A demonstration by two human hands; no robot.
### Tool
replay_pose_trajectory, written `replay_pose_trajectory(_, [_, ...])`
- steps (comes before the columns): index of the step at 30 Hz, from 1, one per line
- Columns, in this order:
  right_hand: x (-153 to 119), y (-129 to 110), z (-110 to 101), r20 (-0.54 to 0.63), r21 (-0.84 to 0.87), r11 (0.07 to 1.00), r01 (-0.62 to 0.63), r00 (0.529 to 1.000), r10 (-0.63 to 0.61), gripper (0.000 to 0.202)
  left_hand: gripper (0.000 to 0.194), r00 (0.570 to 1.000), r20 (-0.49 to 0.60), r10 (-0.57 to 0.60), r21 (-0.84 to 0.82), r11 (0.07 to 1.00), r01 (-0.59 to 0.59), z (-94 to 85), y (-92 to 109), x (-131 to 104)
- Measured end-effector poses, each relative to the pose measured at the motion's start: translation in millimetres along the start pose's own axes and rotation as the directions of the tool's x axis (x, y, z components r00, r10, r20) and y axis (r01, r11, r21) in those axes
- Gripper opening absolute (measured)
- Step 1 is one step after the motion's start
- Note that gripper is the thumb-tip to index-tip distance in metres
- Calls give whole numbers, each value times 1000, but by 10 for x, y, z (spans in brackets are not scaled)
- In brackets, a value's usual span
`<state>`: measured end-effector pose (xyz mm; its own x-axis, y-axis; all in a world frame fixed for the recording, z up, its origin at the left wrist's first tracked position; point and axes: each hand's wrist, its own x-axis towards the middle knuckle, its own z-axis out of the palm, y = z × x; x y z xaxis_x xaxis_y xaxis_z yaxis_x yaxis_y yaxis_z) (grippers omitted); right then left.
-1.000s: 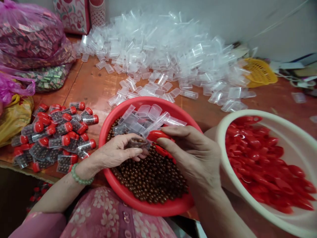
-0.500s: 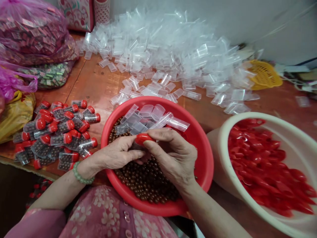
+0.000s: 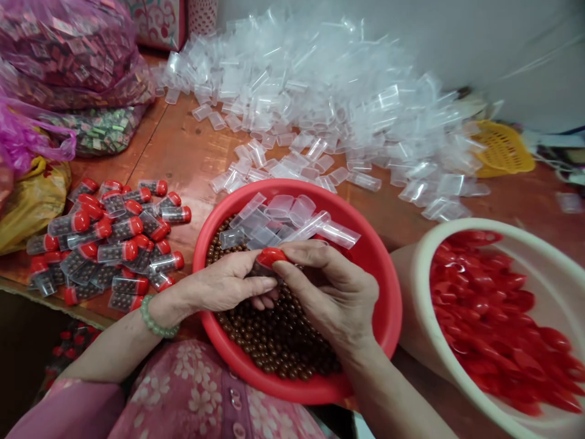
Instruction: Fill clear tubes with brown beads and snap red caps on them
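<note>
Holding a small clear container [image 3: 261, 270] between the thumb and fingers of the left hand [image 3: 228, 283], a person works over a red basin [image 3: 393, 305]. The right hand [image 3: 340, 299] has its thumb and forefinger closed on a red cap [image 3: 273, 256], which sits at the container's mouth; the fingers hide most of the container, so whether the cap is fully seated cannot be told. Directly beneath the fingers, brown beads [image 3: 269, 356] fill the bottom of the basin, and just beyond the fingertips several uncapped containers [image 3: 301, 211] lie on top of them.

Judging by the table [image 3: 171, 137], a fair batch looks done: to the left of the fingers lies a heap of capped containers [image 3: 116, 251] with beads inside, and below the table edge on that side are more red-topped pieces [image 3: 68, 350]. The one in the fingers seems close to joining them. Much more appears left: a far larger heap of empty containers [image 3: 311, 91] spreads well beyond the fingers, and to their right a white tub [image 3: 423, 299] holds plenty of loose caps [image 3: 493, 323].
</note>
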<state>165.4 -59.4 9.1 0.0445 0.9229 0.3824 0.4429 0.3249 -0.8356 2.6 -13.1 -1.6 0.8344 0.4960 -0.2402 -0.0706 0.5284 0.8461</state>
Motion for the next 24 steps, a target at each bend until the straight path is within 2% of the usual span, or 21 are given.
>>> replay_pose_trajectory(3, [20, 17, -36, 92, -128, 975, 179, 981, -168, 26, 39, 999, 23, 31, -25, 999, -30, -32, -4, 2])
replay_pose_trajectory(5, [28, 30, -49, 166, -221, 928, 301, 949, -268, 45, 35, 997, 8, 75, 3, 997, -75, -43, -1, 7])
replay_pose_trajectory(7, [22, 36, -40, 235, -327, 868, 374, 922, -309, 61, 30, 996, -8, 90, 28, 996, -90, -42, 2, 13])
replay_pose_trajectory(10, [-10, 33, 11, 312, -487, 776, 401, 910, -274, 68, 26, 998, -27, 52, -5, 999, -52, -27, -11, 28])
replay_pose_trajectory(13, [-34, 28, 67, 331, -577, 704, 414, 906, -262, 71, 32, 998, -58, 29, -13, 999, -30, -15, -37, 43])
replay_pose_trajectory(18, [-14, 50, 85, 319, -585, 659, 473, 881, -350, 70, 44, 998, -44, 49, 21, 999, -48, -15, -60, 59])
replay_pose_trajectory(22, [-9, 87, 74, 344, -575, 634, 517, 856, -386, 72, 30, 998, -35, 61, 96, 994, -58, -18, -48, 57])
replay_pose_trajectory(24, [-12, 90, 66, 344, -554, 655, 514, 858, -382, 73, 22, 998, -39, 58, 145, 988, -52, -20, -36, 48])
